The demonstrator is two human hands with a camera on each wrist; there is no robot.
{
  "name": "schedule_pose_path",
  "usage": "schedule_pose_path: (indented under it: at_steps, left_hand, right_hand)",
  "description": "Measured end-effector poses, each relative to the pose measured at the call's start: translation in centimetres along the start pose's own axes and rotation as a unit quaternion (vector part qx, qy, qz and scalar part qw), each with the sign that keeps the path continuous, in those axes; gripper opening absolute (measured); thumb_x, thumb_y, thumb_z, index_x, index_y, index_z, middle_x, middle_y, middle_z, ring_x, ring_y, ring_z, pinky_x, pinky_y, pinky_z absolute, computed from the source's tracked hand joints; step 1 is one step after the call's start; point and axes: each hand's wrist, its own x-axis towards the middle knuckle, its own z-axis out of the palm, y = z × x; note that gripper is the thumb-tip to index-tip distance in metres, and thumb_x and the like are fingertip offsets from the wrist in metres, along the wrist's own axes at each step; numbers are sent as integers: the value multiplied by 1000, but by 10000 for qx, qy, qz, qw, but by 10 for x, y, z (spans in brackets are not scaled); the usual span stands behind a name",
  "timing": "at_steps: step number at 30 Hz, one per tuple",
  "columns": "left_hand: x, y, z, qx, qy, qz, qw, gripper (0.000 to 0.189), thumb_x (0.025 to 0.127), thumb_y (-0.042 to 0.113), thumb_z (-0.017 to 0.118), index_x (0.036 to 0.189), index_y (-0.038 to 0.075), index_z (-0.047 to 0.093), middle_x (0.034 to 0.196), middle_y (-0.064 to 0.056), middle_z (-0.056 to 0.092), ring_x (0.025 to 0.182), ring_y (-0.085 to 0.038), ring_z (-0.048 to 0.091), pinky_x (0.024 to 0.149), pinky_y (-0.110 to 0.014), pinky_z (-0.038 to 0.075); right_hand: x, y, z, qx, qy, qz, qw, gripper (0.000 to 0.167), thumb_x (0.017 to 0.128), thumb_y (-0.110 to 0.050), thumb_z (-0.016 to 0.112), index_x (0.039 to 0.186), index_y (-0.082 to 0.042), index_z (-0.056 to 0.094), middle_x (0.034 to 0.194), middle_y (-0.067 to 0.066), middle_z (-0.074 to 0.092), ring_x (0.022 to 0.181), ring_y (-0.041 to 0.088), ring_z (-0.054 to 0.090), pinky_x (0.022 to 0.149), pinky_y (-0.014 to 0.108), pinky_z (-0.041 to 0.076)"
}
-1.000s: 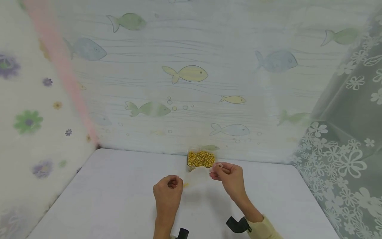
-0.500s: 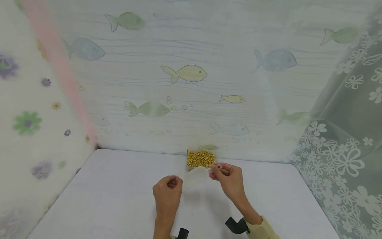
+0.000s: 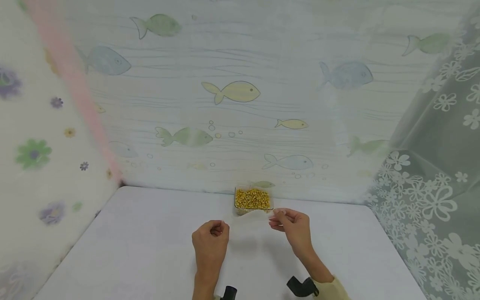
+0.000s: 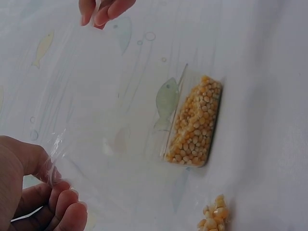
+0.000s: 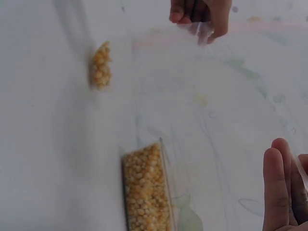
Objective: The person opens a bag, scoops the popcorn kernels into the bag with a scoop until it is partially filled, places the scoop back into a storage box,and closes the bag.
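Note:
A thin clear plastic bag (image 3: 247, 223) is stretched between both hands, low over the white table. My left hand (image 3: 211, 239) pinches its left side between thumb and fingers; in the left wrist view the film bunches there. On the opposite side my right hand (image 3: 294, 229) pinches the bag's edge with its thumb and fingertips. Behind the bag stands a clear rectangular container (image 3: 241, 211) full of yellow corn kernels (image 3: 253, 199). A small clump of kernels (image 5: 101, 66) lies low on the left hand's side, seen in both wrist views and hidden in the head view.
The white tabletop (image 3: 150, 250) ends at a back curtain (image 3: 225, 104) printed with fish, right behind the container. A flowered curtain (image 3: 33, 187) closes the left side. On the right hangs a grey sheet (image 3: 442, 175) with white flowers.
My right hand has moved slightly right and down, drawing the bag's edge with it. The left hand has stayed nearly still. Yellow kernels once visible beside it in the head view no longer show.

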Motion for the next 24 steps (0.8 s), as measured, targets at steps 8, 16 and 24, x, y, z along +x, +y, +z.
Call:
schedule_pose_path:
  at_steps: [8, 16, 24]
  left_hand:
    - [0, -1, 0, -5, -7, -47, 10000, 6, 78, -7, 72, 77, -2, 75, 60, -2, 63, 53, -7, 54, 52, -24, 51]
    - [1, -1, -1, -12, -7, -51, 10000, 6, 78, -7, 72, 76, -2, 75, 59, -1, 62, 52, -7, 53, 51, -24, 50]
    - [2, -2, -1, -73, 12, -97, 9999, 8, 79, -5, 71, 74, 0, 75, 58, 0, 61, 51, -6, 53, 51, -24, 50]
  right_hand:
    - [12, 3, -10, 758, 505, 373, 9951, 25, 100, -6, 61, 115, 14, 64, 79, 2, 76, 73, 14, 73, 74, 33, 62]
    - [29, 7, -13, 1216, 814, 707, 9867, 28, 101, -15, 64, 115, 8, 64, 78, -1, 75, 72, 9, 71, 75, 28, 61]
    - [51, 16, -13, 1413, 863, 867, 9824, 37, 102, -14, 62, 125, 14, 57, 76, -4, 74, 73, 7, 72, 78, 25, 60]
